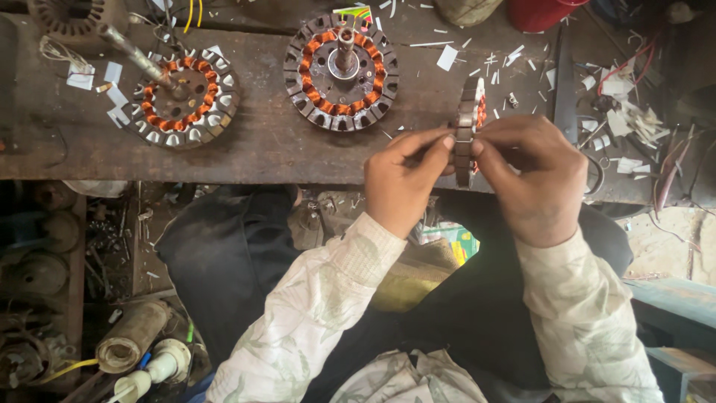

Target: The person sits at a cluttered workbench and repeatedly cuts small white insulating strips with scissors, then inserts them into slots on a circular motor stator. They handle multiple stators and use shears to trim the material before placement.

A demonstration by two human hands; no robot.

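- Three round motor cores with copper windings show in the view: two lie flat on the bench (246,142), one stands on edge between the hands.
- One core, the held core (466,127), sits just right of centre, at about one o'clock from the middle of the view, at the near edge of the bench. It is turned edge-on, so only its grey metal rim and a strip of orange winding show.
- Two hands grip it. The left hand (403,183) presses thumb and fingertips against the rim from the nine o'clock side, fingers closed on the metal.
- The right hand (533,179) pinches the same rim from the three o'clock side, fingers curled tight around it. Both sleeves are pale with a leaf print.
- One flat core with a short shaft (341,71) lies at twelve o'clock, well apart from the hands.
- One more flat core with white slips (183,97) lies at ten o'clock, a long metal rod slanting up out of its middle.
- Many white paper scraps (447,57) are scattered over the bench, thickest toward two o'clock.
- One red tub (541,13) stands at the far edge, at one o'clock.
- Several old dusty parts lie on the floor at eight o'clock; their count cannot be told.
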